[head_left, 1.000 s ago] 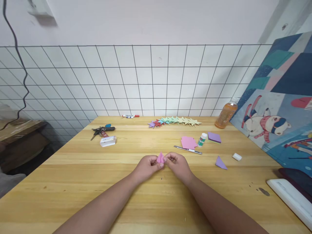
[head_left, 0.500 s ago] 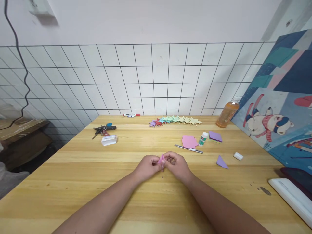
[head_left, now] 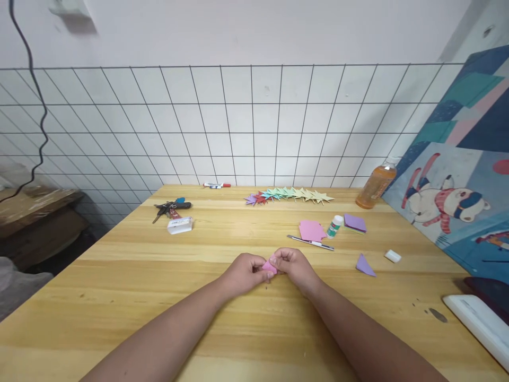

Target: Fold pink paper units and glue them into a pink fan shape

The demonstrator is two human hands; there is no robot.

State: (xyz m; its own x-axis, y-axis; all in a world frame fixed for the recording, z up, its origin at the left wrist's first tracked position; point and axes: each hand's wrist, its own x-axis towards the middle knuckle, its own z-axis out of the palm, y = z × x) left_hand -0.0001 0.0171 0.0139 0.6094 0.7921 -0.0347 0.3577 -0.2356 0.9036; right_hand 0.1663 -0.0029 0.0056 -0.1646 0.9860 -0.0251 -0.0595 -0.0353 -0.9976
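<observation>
A small folded piece of pink paper [head_left: 269,267] is pinched between my two hands, just above the wooden table [head_left: 159,297]. My left hand [head_left: 244,273] grips its left side between thumb and fingers. On its right, my right hand [head_left: 295,269] closes thumb and fingertips on the upper edge. Parts of the paper are hidden under my fingers. Beyond my right hand lie a stack of pink paper sheets [head_left: 312,231], a slim utility knife [head_left: 310,242] and a glue stick [head_left: 334,226]. A folded purple paper triangle [head_left: 365,265] rests to the right.
Colourful folded paper stars [head_left: 290,195] form a row at the back. Purple sheets [head_left: 354,223], a white eraser [head_left: 393,256] and a bottle [head_left: 377,184] stand or lie right. Keys [head_left: 170,208], a small white box [head_left: 180,225] and markers [head_left: 217,185] are left and back.
The pink paper has turned from a pointed, upright shape to a flatter face between my fingers. My right fingers have shifted over its top. The view has moved slightly.
</observation>
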